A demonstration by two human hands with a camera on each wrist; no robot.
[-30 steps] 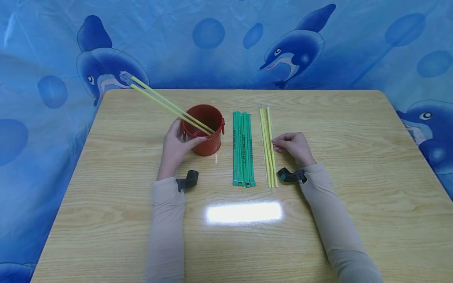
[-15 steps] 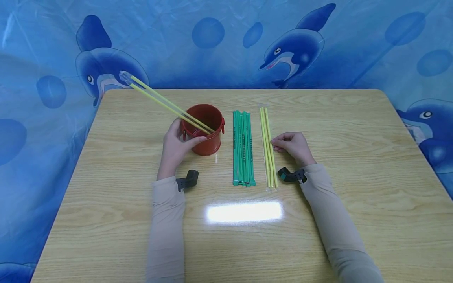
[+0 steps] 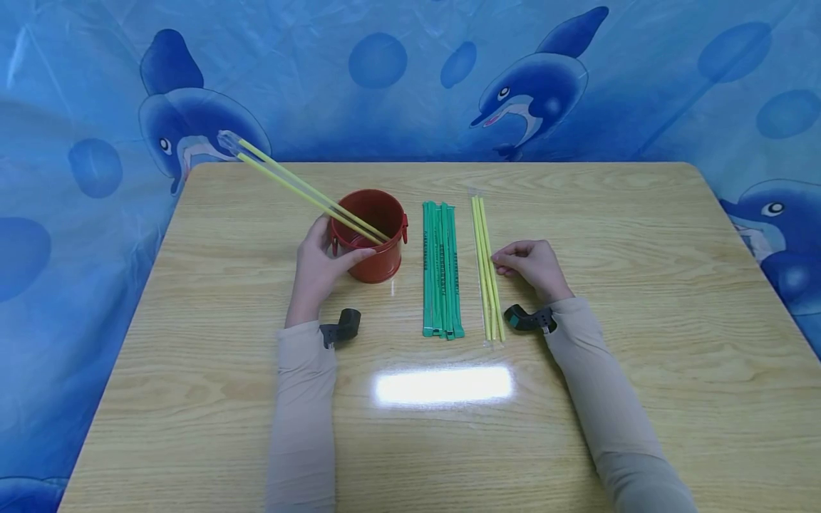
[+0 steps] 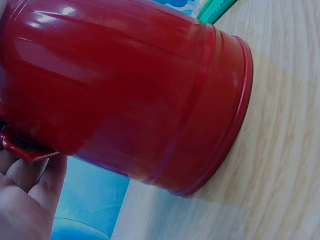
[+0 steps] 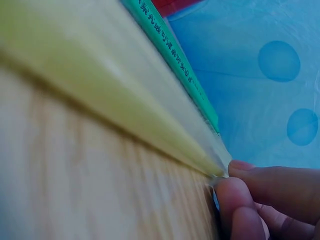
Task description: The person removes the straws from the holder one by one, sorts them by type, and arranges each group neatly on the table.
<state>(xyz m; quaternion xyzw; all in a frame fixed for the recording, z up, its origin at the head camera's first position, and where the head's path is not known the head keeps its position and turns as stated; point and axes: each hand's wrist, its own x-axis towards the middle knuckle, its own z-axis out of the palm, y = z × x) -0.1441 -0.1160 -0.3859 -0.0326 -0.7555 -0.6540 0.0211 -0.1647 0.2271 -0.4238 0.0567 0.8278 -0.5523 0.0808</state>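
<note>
My left hand [image 3: 317, 263] grips the red bucket [image 3: 378, 267] from its left side, thumb across the front below the rim. In the left wrist view, fingers sit by the small handle ear of the bucket [image 4: 125, 90], whose base is at the tabletop. Two yellow straws [image 3: 282, 182] in clear wrappers lean out of it toward the back left. With thumb and index finger, my right hand [image 3: 529, 267] pinches the wrapper edge of the rightmost of the yellow straws [image 3: 489, 299] on the table. Close up, the fingertips meet at the yellow straw [image 5: 125, 115].
Several green-wrapped straws [image 3: 442, 271] lie side by side between the bucket and the yellow straws. Light reflects off the wooden table [image 3: 192, 399] toward its front. A blue curtain [image 3: 410, 92] with dolphins hangs behind it.
The far end of the rightmost yellow straw has swung left, closing against the straws beside it. My right hand has shifted very slightly left; the left hand and bucket have stayed put.
</note>
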